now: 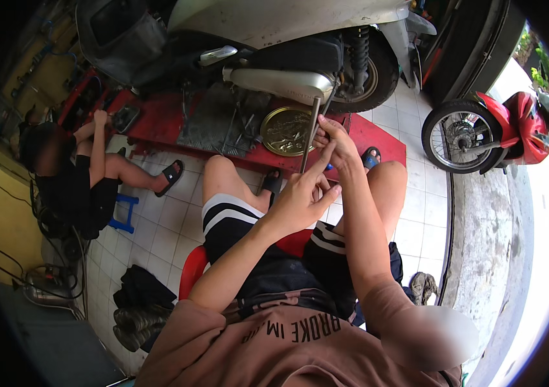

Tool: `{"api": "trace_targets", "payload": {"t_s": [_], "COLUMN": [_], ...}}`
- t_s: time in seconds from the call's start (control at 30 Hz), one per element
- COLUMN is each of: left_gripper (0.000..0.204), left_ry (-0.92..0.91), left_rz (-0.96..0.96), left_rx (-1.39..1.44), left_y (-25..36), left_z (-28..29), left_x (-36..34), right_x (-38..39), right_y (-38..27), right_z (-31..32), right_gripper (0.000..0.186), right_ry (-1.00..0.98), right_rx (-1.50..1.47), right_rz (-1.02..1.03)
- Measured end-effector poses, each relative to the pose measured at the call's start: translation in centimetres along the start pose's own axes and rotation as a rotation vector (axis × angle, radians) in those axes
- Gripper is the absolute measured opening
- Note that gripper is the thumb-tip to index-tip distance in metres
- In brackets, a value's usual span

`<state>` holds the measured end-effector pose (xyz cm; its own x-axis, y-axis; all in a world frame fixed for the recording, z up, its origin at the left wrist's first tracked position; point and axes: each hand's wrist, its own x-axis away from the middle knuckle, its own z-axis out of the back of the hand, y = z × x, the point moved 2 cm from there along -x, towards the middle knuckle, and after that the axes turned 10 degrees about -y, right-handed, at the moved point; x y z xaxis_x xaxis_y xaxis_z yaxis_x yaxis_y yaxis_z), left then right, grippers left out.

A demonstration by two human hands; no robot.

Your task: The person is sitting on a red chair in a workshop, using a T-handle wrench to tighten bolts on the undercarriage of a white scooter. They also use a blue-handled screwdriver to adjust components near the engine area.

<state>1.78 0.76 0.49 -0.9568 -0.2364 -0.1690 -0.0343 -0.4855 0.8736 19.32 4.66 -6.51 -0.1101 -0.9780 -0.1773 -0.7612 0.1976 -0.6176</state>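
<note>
A grey metal rod (pixel 311 132) stands nearly upright before me, its lower end in the curled fingers of my left hand (pixel 303 201). The left index finger stretches up toward my right hand (pixel 340 147). That hand is closed beside the rod, its fingers pinched on a thin dark rod (pixel 330 98) that slants up toward the scooter. How the two rods relate is hidden by the fingers. Just beyond, a round gold tray (pixel 271 146) with small metal parts rests on the red platform (pixel 377 143).
A grey scooter (pixel 281 85) stands on the platform, close beyond my hands. Several tools lie on a dark ribbed mat (pixel 206 122). At left, another person (pixel 61 168) sits by a blue stool (pixel 123 213). A red motorcycle (pixel 519 132) is at right; dark shoes (pixel 134 326) lie behind me.
</note>
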Motion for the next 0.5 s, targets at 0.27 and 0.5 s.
{"api": "trace_targets", "payload": {"t_s": [0.27,0.5], "left_gripper": [0.042,0.059], "left_ry": [-0.054,0.121], "left_rz": [0.125,0.033], "left_rx": [-0.173,-0.214], "left_y": [-1.6,0.9], "left_z": [0.0,2.3], "left_x": [0.7,-0.7], "right_x": [-0.3,-0.3], "right_y": [0.1,-0.1], "right_z": [-0.6,-0.1], "right_gripper": [0.018,0.018], "right_ry": [0.038,0.086], "right_rx": [-0.062,0.070], "right_rz": [0.007,0.003]}}
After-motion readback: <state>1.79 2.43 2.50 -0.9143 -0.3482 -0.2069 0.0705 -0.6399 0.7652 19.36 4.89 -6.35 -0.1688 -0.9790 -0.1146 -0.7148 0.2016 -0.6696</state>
